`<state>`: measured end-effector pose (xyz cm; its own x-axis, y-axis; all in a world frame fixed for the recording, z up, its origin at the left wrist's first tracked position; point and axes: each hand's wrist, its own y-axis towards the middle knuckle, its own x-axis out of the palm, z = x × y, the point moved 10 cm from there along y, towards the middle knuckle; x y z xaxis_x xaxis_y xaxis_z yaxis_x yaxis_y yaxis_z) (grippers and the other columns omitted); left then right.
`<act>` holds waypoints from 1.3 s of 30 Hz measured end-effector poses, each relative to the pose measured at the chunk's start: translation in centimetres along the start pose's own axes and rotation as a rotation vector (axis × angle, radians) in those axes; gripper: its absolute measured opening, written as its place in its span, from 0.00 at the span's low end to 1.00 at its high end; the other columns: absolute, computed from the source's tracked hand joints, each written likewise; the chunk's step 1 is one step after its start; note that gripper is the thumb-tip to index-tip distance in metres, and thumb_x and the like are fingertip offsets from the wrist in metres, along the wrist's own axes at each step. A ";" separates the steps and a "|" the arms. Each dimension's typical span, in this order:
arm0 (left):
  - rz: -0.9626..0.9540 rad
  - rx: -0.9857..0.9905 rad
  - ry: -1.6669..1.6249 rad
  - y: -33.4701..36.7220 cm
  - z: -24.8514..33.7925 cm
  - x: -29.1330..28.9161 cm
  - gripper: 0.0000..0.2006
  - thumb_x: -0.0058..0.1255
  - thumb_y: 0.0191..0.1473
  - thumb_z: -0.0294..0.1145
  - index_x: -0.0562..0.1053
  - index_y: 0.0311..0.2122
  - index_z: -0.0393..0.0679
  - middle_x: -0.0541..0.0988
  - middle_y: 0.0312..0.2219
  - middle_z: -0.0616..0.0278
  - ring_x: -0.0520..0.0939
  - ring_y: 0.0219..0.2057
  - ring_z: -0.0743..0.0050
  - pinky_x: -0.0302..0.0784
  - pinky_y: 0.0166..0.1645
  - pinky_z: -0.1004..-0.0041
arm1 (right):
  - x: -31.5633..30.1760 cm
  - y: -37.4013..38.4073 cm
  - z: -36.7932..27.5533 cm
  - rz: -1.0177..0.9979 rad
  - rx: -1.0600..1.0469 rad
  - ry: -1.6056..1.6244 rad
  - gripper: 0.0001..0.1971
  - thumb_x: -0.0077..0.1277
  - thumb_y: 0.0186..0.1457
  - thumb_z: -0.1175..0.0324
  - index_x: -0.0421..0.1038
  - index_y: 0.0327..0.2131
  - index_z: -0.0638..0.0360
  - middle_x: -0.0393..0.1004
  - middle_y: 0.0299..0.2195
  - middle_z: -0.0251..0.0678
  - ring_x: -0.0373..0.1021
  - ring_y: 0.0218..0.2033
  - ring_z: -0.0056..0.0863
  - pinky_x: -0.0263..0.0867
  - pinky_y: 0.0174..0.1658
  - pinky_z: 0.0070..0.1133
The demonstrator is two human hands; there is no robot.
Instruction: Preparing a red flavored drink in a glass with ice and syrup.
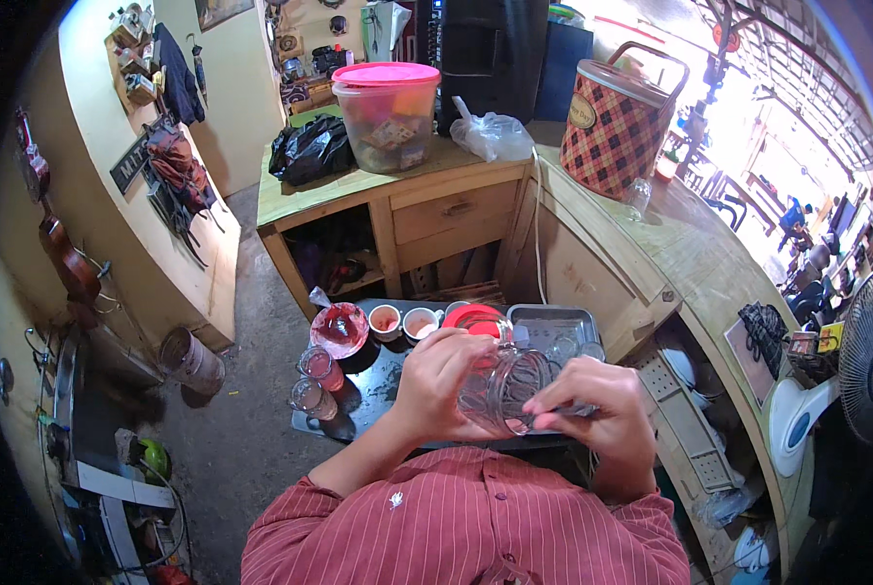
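Note:
A clear glass jar (490,390) is tipped sideways in front of my chest, above the low table. My left hand (434,385) is wrapped round its left side. At the jar's round mouth, on the right, my right hand (592,414) is closed with its fingertips against the rim. Something clear shows between those fingers, too unclear to name. To the left on the dark table top (363,390) stand two glasses of reddish drink (320,367), a pink-rimmed bowl (340,330) with red contents, and white cups (386,322). A red lid or plate (473,318) lies behind the jar.
A metal tray (553,314) with clear glassware sits at the table's back right. Behind, a wooden counter (436,200) bears a pink-lidded tub (386,117), a black bag (311,149) and a plaid cooler (617,132). Shelves and a fan (863,341) stand right; a bucket (193,361) stands left.

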<state>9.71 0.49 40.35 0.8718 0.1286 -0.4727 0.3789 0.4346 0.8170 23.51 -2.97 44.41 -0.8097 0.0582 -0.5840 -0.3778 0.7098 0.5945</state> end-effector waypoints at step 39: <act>0.161 -0.001 0.151 -1.2 -0.6 -0.2 0.36 0.69 0.32 0.46 0.67 0.47 0.41 0.76 0.42 0.52 0.77 0.44 0.52 0.71 0.50 0.58 | 0.0 -1.8 0.5 0.382 0.016 0.047 0.14 0.49 0.58 0.58 0.71 0.24 0.57 0.74 0.20 0.31 0.66 0.26 0.27 0.57 0.39 0.24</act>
<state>8.85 0.45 39.28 0.8644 0.3288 -0.3805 0.2382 0.3986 0.8856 24.38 -3.88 43.06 -0.9107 0.2888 -0.2955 -0.0376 0.6543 0.7553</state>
